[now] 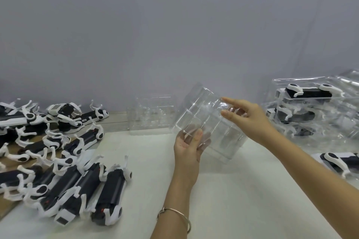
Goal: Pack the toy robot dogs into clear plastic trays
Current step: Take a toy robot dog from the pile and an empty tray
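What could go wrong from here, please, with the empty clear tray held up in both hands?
1. The clear tray is held tilted, the left hand gripping its lower corner and the right hand pinching its upper edge; thin plastic might flex or slip.
2. The toy robot dogs lie piled with legs overlapping, so lifting one could snag its neighbours.
3. The stacked packed trays beside the right forearm look uneven and might get nudged.
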Demonstrator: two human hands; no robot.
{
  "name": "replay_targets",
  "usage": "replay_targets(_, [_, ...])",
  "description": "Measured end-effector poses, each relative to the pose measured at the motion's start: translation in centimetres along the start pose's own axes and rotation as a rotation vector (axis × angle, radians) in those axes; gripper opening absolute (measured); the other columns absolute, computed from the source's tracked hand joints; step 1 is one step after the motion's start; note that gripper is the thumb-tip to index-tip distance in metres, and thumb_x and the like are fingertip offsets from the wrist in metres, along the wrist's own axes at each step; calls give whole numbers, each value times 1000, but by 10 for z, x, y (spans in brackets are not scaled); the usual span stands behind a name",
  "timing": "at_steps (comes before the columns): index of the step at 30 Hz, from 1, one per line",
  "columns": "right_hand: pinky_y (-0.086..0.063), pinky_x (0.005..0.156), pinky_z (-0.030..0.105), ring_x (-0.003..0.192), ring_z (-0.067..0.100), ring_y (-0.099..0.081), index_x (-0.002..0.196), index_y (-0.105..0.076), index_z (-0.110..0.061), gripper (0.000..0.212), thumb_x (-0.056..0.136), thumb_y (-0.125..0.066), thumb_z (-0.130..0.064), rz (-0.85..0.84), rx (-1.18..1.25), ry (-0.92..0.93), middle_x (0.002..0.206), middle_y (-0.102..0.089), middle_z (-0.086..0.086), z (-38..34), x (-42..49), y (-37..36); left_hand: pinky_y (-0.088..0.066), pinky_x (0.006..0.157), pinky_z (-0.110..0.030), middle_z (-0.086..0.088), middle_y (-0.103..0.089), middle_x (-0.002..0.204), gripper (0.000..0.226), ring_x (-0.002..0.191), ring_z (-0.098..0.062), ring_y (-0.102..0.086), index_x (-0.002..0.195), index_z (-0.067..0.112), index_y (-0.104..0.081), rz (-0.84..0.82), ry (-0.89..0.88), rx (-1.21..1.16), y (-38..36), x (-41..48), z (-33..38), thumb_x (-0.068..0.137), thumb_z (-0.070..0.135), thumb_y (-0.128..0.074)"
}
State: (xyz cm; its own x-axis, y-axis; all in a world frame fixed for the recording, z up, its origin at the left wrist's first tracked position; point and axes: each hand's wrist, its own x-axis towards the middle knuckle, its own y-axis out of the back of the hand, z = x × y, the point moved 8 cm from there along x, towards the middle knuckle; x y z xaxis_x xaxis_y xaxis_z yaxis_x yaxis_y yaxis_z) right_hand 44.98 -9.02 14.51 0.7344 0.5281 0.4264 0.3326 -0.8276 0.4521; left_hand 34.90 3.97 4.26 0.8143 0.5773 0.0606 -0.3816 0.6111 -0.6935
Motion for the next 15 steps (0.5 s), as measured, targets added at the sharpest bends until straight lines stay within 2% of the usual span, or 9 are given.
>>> replay_targets(2, [-40, 61, 10, 64, 11, -45, 106, -57, -53, 33, 86, -71, -30, 42, 4, -2, 80, -58, -13, -11, -14, 8, -58, 67, -31, -4, -73, 101, 46, 89, -33, -73, 105, 12, -60, -23, -87, 110, -17, -10, 20, 69, 19, -88])
replay_targets(5, [-44, 49, 15, 53, 7, -54, 104, -63, -48, 33, 71, -69, -47, 70, 163, -20, 72, -61, -15, -29, -42, 21, -52, 46, -27, -6, -74, 82, 44, 62, -32, -72, 94, 11, -62, -29, -185, 275, -41, -26, 62, 61, 21, -88])
replay_targets(7, [-42, 38, 20, 47, 11, -57, 102, -69, -39, 39, 64, -73, -46, 88, 362, -51, 69, -61, -8, -37, -61, 27, -53, 44, -27, -13, -74, 83, 41, 58, -30, -71, 92, 9, -65, -93, -181, 321, -53, -36, 84, 58, 22, -84])
replay_targets(9, [-40, 35, 21, 44, 14, -56, 96, -75, -35, 35, 61, -74, -42, 105, 487, -53, 70, -60, -1, -48, -74, 29, -54, 46, -27, -16, -74, 81, 33, 59, -29, -72, 86, 12, -69, -169, -169, 348, -61, -45, 99, 57, 21, -83])
replay_targets(12, [-39, 34, 21, 41, 14, -54, 91, -77, -38, 32, 60, -74, -39, 126, 569, -31, 69, -58, 0, -61, -79, 29, -52, 45, -27, -12, -73, 76, 20, 53, -30, -69, 75, 22, -74, -245, -170, 349, -68, -55, 110, 58, 19, -84])
replay_targets(15, [-40, 35, 20, 42, 15, -55, 94, -77, -38, 35, 60, -78, -46, 124, 598, -21, 69, -59, -2, -65, -79, 27, -55, 45, -32, -9, -73, 74, 20, 53, -29, -70, 75, 25, -75, -269, -182, 358, -67, -55, 115, 58, 23, -85])
